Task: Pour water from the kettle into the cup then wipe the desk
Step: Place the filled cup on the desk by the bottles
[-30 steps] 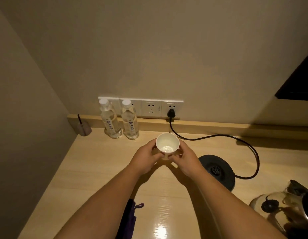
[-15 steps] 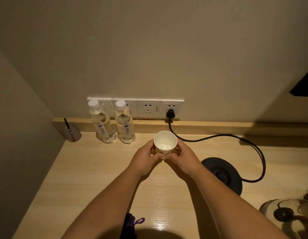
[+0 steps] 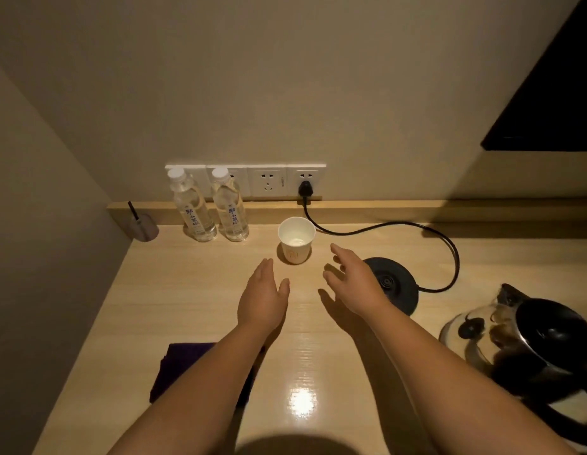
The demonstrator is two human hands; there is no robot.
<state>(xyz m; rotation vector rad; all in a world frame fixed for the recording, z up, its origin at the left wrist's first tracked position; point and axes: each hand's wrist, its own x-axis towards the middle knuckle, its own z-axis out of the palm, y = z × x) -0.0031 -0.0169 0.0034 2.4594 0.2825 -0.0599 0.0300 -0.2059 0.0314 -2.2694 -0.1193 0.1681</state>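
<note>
Item: cup (image 3: pixel 296 239), white paper, upright on the desk (image 3: pixel 174 290) at 12 o'clock from your hands, just right of two bottles (image 3: pixel 210 208). A little water seems to lie at its bottom; hard to be sure.

Item: left hand (image 3: pixel 264 298), spread, palm inward, holding nothing, near the cup at its 7 o'clock, not touching.

Item: right hand (image 3: pixel 354 284), spread, empty, at the cup's 4 o'clock, over the edge of the base (image 3: pixel 397 284).

Item: kettle (image 3: pixel 522 343), glass with black handle, off its base, at your 3 o'clock.

Item: cloth (image 3: pixel 180 369), dark purple, at 7 o'clock, partly under your left forearm.

Risks, as judged:
- Cup is light; a brushing finger or hard stream would tip it
- Cord (image 3: pixel 417 228) loops behind the cup; snagging it while reaching could sweep the cup over
- Water near the sockets (image 3: pixel 269 182) at 12 o'clock
- Glass kettle may be hot or heavy; grip the handle only
</note>
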